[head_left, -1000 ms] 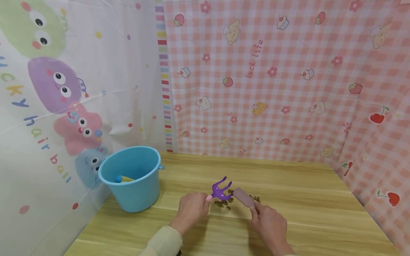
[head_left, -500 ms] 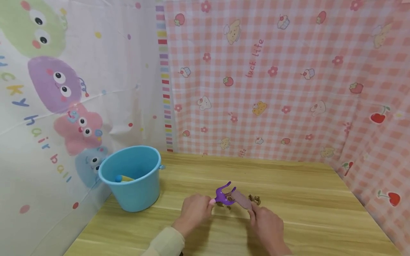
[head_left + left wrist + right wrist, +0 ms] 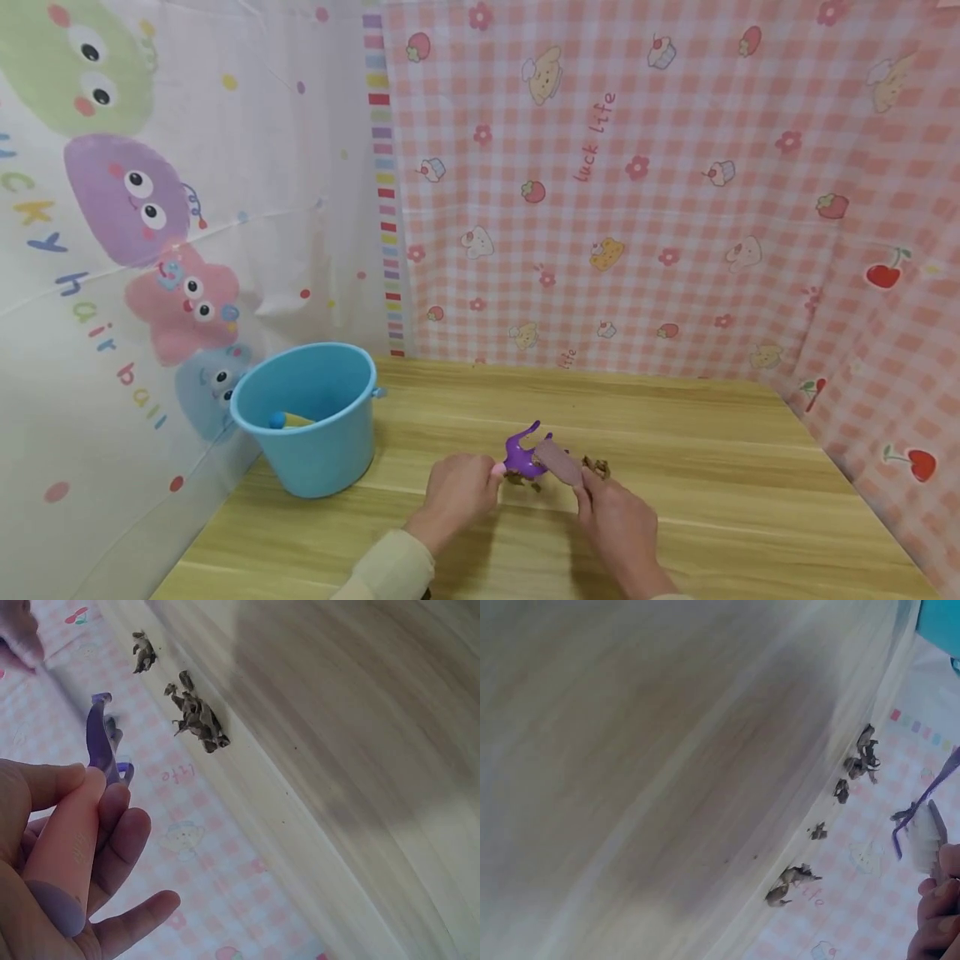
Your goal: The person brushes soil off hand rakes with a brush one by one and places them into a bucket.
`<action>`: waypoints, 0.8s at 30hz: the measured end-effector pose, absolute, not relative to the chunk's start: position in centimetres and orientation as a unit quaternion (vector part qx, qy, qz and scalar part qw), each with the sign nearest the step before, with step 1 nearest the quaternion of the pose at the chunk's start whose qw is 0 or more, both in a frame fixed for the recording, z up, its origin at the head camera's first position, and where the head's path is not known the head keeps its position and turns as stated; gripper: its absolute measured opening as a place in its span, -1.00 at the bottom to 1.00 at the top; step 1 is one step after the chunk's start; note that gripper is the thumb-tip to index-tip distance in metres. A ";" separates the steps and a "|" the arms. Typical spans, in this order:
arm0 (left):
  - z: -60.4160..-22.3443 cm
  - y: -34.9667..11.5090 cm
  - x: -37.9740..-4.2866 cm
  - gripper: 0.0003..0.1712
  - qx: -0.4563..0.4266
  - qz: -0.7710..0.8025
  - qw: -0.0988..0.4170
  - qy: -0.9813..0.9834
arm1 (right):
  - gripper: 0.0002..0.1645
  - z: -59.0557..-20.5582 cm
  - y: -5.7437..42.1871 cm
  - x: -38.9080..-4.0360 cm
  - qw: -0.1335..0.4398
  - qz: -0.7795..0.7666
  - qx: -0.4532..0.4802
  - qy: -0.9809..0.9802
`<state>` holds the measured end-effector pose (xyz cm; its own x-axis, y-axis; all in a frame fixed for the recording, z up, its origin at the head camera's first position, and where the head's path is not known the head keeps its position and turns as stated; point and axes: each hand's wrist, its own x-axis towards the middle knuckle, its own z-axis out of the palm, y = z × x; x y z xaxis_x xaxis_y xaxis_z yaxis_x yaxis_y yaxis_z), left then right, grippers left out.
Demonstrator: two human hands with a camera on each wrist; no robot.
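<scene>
My left hand (image 3: 459, 493) grips the pink handle of a small hand rake with a purple pronged head (image 3: 517, 461), held just above the table. My right hand (image 3: 621, 521) holds a brush (image 3: 558, 463) with a flat pinkish-grey back; its pale bristles (image 3: 924, 836) show in the right wrist view. The brush head overlaps the rake's prongs in the head view. A dark shrivelled bit (image 3: 902, 814) sits between rake and bristles. Brown dried pieces, like crumpled leaves, lie on the table in a clump (image 3: 199, 720) under the rake and another clump (image 3: 597, 467) beyond the brush.
A light blue bucket (image 3: 318, 467) stands on the wood-grain table (image 3: 712, 467) at the left, a yellow stick-like thing with a blue end (image 3: 288, 420) inside it. A patterned white sheet (image 3: 300, 208) and a pink checked sheet (image 3: 600, 275) hang around the table.
The rake has shifted slightly right and down, toward the brush. The brush has moved left and now lies over the prongs. Both hands keep their hold.
</scene>
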<state>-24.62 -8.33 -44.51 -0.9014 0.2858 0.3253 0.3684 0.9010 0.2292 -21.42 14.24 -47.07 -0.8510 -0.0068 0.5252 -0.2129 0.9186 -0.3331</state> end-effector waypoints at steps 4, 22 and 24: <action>-44.3 -8.7 -24.8 -0.57 -0.158 -0.144 0.143 -0.967 | -0.68 -47.0 14.8 -21.3 0.223 0.194 0.039 -0.955; -43.9 -9.1 -25.0 -0.58 -0.160 -0.133 0.151 -0.966 | -0.63 -47.1 14.9 -21.8 0.319 0.217 0.047 -0.921; -43.9 -8.8 -24.8 -0.60 -0.164 -0.137 0.145 -0.966 | -0.63 -47.2 14.6 -21.9 0.328 0.207 0.059 -0.920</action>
